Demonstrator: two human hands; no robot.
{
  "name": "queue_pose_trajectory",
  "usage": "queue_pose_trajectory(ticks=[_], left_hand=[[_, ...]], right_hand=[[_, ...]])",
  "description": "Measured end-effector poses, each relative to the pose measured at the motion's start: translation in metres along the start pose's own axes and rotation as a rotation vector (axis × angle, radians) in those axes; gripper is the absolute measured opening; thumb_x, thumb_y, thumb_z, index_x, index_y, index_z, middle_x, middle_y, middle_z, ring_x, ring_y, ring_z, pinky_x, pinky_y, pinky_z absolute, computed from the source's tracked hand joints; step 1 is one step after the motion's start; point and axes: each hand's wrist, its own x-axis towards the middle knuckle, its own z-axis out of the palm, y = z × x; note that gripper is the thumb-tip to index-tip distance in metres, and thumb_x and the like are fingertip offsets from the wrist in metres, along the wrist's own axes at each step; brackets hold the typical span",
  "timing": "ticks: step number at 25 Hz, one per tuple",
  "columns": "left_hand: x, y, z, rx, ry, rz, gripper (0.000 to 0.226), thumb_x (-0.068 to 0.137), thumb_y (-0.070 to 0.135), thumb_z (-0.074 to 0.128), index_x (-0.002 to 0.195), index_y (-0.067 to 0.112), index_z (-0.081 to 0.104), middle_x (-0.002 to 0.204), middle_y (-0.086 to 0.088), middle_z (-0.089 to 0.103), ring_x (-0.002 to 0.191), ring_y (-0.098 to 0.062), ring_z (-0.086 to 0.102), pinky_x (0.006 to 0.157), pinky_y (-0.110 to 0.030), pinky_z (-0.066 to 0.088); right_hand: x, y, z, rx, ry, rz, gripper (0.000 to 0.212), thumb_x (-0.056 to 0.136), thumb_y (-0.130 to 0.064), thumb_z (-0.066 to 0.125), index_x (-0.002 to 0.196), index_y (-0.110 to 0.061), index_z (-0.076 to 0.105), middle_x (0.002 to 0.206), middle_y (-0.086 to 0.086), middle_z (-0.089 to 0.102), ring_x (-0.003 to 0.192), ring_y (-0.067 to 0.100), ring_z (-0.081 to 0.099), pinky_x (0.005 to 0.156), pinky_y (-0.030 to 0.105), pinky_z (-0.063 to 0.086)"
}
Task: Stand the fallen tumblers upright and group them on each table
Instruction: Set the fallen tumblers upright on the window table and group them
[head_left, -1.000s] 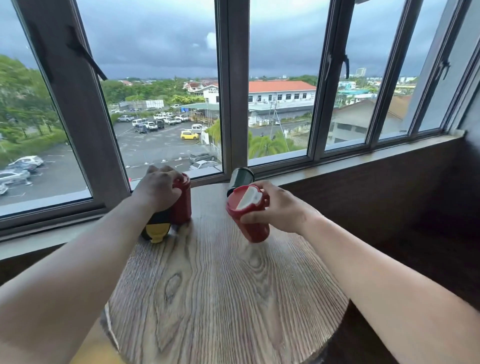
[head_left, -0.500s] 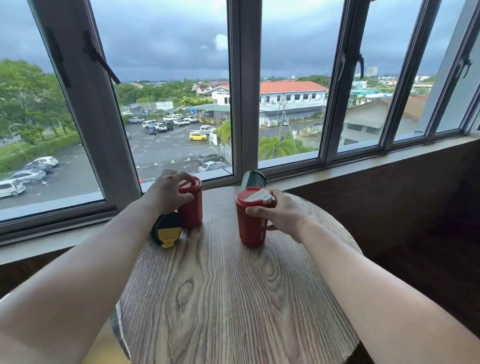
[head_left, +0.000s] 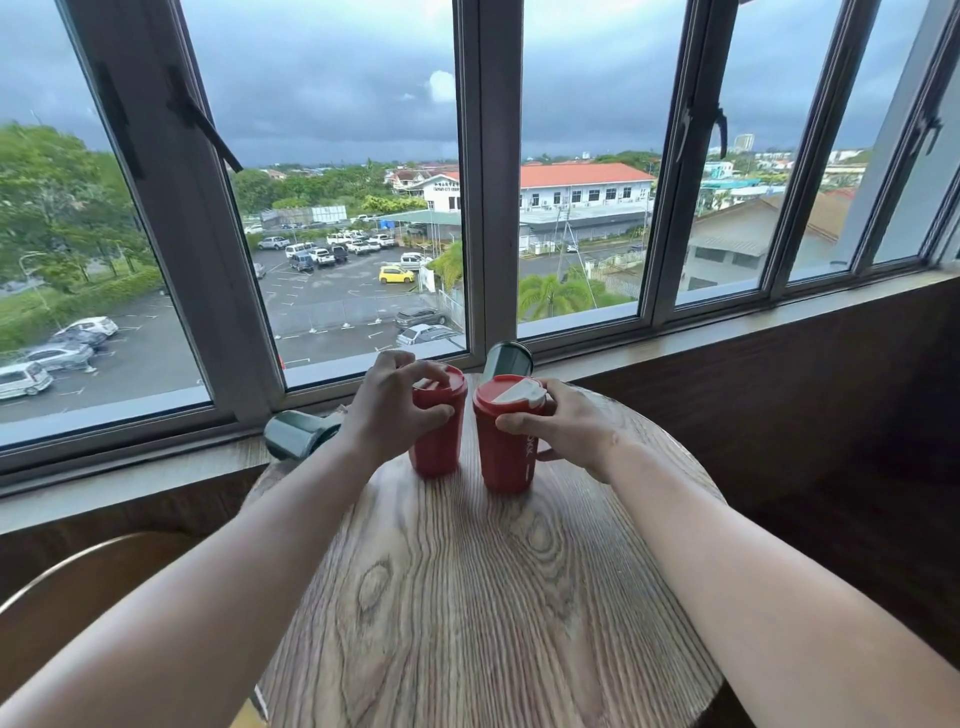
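On a round wooden table (head_left: 467, 597), two red tumblers now stand upright almost side by side near its far edge, closer together than half a second ago. The left hand (head_left: 387, 413) grips the left red tumbler (head_left: 439, 441) and the right hand (head_left: 566, 428) clasps the right red tumbler (head_left: 501, 452), both brought in toward the middle. Beyond them, a dark green tumbler (head_left: 296, 434) lies tipped at the far left edge, newly uncovered, while another green tumbler (head_left: 508, 359) leans at the far edge by the window sill (head_left: 727, 332).
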Motion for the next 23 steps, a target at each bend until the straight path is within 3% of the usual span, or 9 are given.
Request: queue_pose_trajectory(ticks=[6, 9, 11, 13, 16, 19, 21, 23], left_hand=[[0.000, 0.005, 0.007, 0.013, -0.009, 0.013, 0.049, 0.077, 0.036, 0.086, 0.123, 0.030, 0.073, 0.140, -0.013, 0.051, 0.130, -0.033, 0.054, 0.106, -0.041, 0.046], [0.001, 0.001, 0.001, 0.067, -0.126, 0.007, 0.072, 0.078, 0.049, 0.083, 0.144, 0.039, 0.056, 0.154, -0.010, 0.040, 0.140, -0.034, 0.047, 0.113, -0.049, 0.045], [0.000, -0.003, -0.016, 0.057, -0.218, 0.008, 0.087, 0.078, 0.053, 0.082, 0.154, 0.041, 0.042, 0.161, -0.009, 0.032, 0.145, -0.033, 0.043, 0.117, -0.050, 0.041], [0.002, -0.014, -0.049, 0.028, -0.255, -0.021, 0.085, 0.081, 0.050, 0.081, 0.155, 0.039, 0.041, 0.160, -0.007, 0.039, 0.143, -0.028, 0.046, 0.116, -0.047, 0.041], [0.000, -0.053, -0.099, 0.246, -0.453, -0.131, 0.081, 0.077, 0.043, 0.074, 0.152, 0.041, 0.043, 0.159, -0.003, 0.045, 0.144, -0.026, 0.042, 0.119, -0.047, 0.036], [-0.010, -0.088, -0.113, 0.607, -0.731, -0.181, 0.105, 0.073, 0.036, 0.077, 0.159, 0.049, 0.020, 0.170, 0.004, 0.026, 0.155, -0.025, 0.022, 0.125, -0.050, 0.025], [-0.011, -0.102, -0.107, 0.689, -0.768, -0.132, 0.119, 0.071, 0.033, 0.086, 0.161, 0.049, 0.011, 0.172, 0.009, 0.019, 0.158, -0.024, 0.016, 0.127, -0.050, 0.022], [-0.008, -0.108, -0.099, 0.690, -0.721, -0.042, 0.125, 0.065, 0.039, 0.093, 0.161, 0.048, 0.012, 0.171, 0.011, 0.024, 0.157, -0.022, 0.021, 0.126, -0.048, 0.025]], right_hand=[[-0.001, 0.000, 0.002, 0.021, 0.007, -0.020, 0.060, 0.075, -0.037, 0.091, 0.124, -0.033, 0.056, 0.118, -0.004, 0.070, 0.109, 0.015, 0.070, 0.090, 0.049, 0.062], [-0.001, 0.001, 0.002, 0.029, 0.007, -0.018, 0.054, 0.077, -0.035, 0.090, 0.120, -0.034, 0.057, 0.116, -0.004, 0.071, 0.106, 0.014, 0.070, 0.088, 0.046, 0.063], [0.000, 0.003, 0.002, 0.042, 0.013, -0.015, 0.053, 0.073, -0.037, 0.091, 0.115, -0.034, 0.060, 0.117, -0.002, 0.073, 0.108, 0.018, 0.072, 0.091, 0.053, 0.062], [0.000, 0.005, 0.003, 0.061, 0.018, -0.015, 0.054, 0.072, -0.038, 0.092, 0.116, -0.034, 0.062, 0.117, -0.001, 0.074, 0.110, 0.020, 0.072, 0.093, 0.056, 0.060], [-0.002, 0.003, 0.006, 0.075, 0.019, -0.018, 0.054, 0.077, -0.032, 0.090, 0.123, -0.028, 0.062, 0.116, -0.001, 0.074, 0.110, 0.019, 0.072, 0.095, 0.053, 0.060], [-0.005, 0.000, 0.007, 0.095, 0.012, -0.035, 0.040, 0.082, -0.027, 0.086, 0.114, -0.033, 0.062, 0.113, -0.004, 0.073, 0.104, 0.014, 0.071, 0.091, 0.046, 0.061], [-0.007, -0.002, 0.009, 0.105, 0.004, -0.043, 0.035, 0.085, -0.024, 0.084, 0.108, -0.036, 0.061, 0.111, -0.004, 0.073, 0.099, 0.010, 0.071, 0.087, 0.041, 0.061], [-0.006, -0.001, 0.009, 0.116, 0.009, -0.039, 0.036, 0.085, -0.022, 0.083, 0.112, -0.033, 0.062, 0.112, -0.003, 0.074, 0.100, 0.012, 0.072, 0.087, 0.041, 0.062]])
